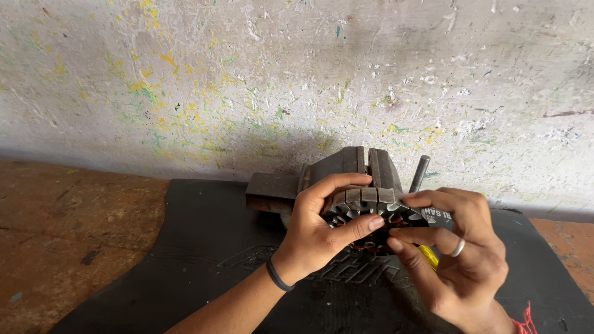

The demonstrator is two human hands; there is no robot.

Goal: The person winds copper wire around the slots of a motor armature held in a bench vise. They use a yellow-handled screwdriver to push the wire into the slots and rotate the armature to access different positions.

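Over black mat [204,247], by vise [346,170], left hand [312,232] is gripping stator [371,213] rim to steady it, w/ right hand [461,253] fingers pinching its front edge.

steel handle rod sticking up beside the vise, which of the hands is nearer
Right. The right hand sits just below the grey steel handle rod; the left hand is farther off, across the round slotted metal stator.

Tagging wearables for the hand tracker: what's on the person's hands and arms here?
Both forearms are bare, no sleeves or gloves. The left hand has a thin dark band around the wrist. The right hand wears a plain silver-coloured ring on one finger, and a red thread with loose ends shows at the wrist, partly cut off by the frame edge.
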